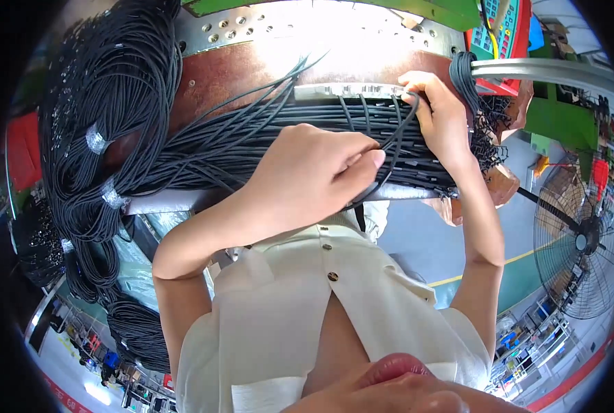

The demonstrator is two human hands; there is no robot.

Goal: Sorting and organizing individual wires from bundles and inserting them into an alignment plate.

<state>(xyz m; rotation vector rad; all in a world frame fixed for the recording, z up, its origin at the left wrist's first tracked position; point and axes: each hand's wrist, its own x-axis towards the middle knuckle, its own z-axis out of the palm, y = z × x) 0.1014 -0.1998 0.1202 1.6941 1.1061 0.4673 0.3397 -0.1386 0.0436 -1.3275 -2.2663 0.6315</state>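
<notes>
A thick layer of loose black cables (231, 148) lies across the bench in front of me. My left hand (307, 172) is closed over them, thumb and forefinger pinching a black cable (406, 124) that loops up to the right. At the right end of a pale metal strip (310, 92), my right hand (441, 117) has its thumb and fingertips closed on that cable's upper part. The fingers partly hide the cable's end. Several other cables run from the strip down toward the layer.
Coiled black cable bundles (128, 82) with silvery ties hang over the bench's left side. A perforated metal plate (252, 26) runs along the back. On the right are a metal bar (548, 69), a red device with green keys (506, 34) and a black fan (582, 241).
</notes>
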